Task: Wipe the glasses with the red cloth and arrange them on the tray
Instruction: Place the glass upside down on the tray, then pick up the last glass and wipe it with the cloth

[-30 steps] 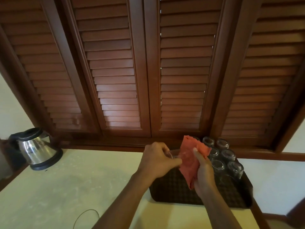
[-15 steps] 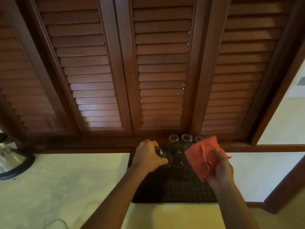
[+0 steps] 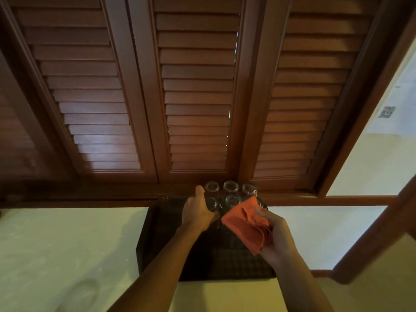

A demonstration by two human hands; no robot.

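- Glasses (image 3: 231, 187) stand upside down in rows at the far end of the dark tray (image 3: 157, 239) on the pale counter (image 3: 67, 244).
- Left hand (image 3: 198, 210) wraps its grip around a glass on the tray.
- Right hand (image 3: 276, 235) holds the bunched red cloth (image 3: 247, 224) above the tray.

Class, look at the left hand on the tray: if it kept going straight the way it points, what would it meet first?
Most likely the glasses at the tray's far end, just ahead of the left hand; depth is unclear.
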